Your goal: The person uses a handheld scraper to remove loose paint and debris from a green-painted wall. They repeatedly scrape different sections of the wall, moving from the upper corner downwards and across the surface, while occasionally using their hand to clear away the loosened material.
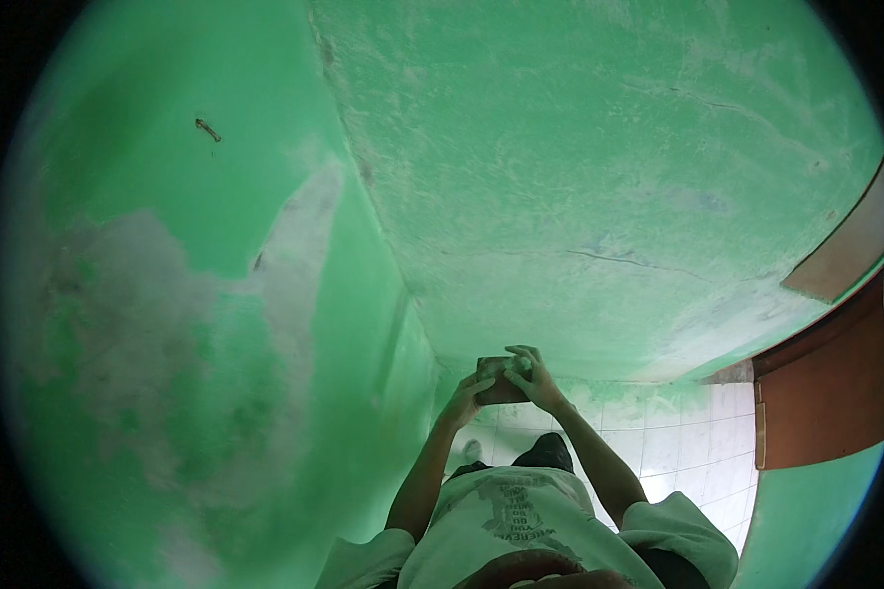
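A small brown rectangular piece (pixel 502 394), possibly folded sandpaper, is held in front of my waist. Its left edge is gripped by my left hand (pixel 462 402), with the thumb lying on the face of it. My right hand (pixel 538 380) has its fingers bent over the upper right part, where a pale greenish patch shows. What that patch is cannot be told. Both hands are near the wall corner and above the tiled floor, apart from the walls.
A patchy green wall (pixel 250 353) stands at left, with a metal bolt (pixel 208 130) protruding. The scuffed, cracked green wall (pixel 574 177) runs across the front. White floor tiles (pixel 663 442) carry greenish dust along the wall. A brown wooden panel (pixel 825 375) stands at right.
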{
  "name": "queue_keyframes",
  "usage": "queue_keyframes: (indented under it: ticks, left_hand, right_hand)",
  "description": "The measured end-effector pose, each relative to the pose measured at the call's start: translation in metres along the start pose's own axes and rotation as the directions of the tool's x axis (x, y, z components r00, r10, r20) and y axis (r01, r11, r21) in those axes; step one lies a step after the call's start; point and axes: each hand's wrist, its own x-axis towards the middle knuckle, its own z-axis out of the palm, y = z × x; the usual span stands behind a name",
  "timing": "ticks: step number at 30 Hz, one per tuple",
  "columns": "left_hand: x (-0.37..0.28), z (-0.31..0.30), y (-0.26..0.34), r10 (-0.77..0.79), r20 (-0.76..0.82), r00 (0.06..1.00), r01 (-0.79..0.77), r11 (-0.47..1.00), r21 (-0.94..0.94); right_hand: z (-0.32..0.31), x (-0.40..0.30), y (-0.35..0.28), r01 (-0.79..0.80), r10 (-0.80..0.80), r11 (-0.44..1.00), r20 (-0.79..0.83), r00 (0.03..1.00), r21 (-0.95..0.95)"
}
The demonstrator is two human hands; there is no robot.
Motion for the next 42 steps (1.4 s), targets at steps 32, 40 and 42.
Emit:
queue_keyframes:
  ticks: [32,40,42]
  left_hand:
    - [0.273,0.261,0.295,0.921,0.236,-0.311,0.451,-0.075,0.889]
    - [0.365,0.405,0.141,0.922,0.387,-0.017,0.586,-0.305,0.750]
    - [0.338,0.403,0.105,0.696,0.690,0.199,0.318,-0.711,0.627]
  right_hand:
    - [-0.357,-0.042,0.049,0.055,0.159,0.844,-0.346,0.925,0.534]
    - [-0.433,-0.068,0.082,0.103,0.199,0.849,-0.494,0.846,0.519]
    - [-0.432,-0.060,0.079,0.094,0.175,0.842,-0.433,0.884,0.531]
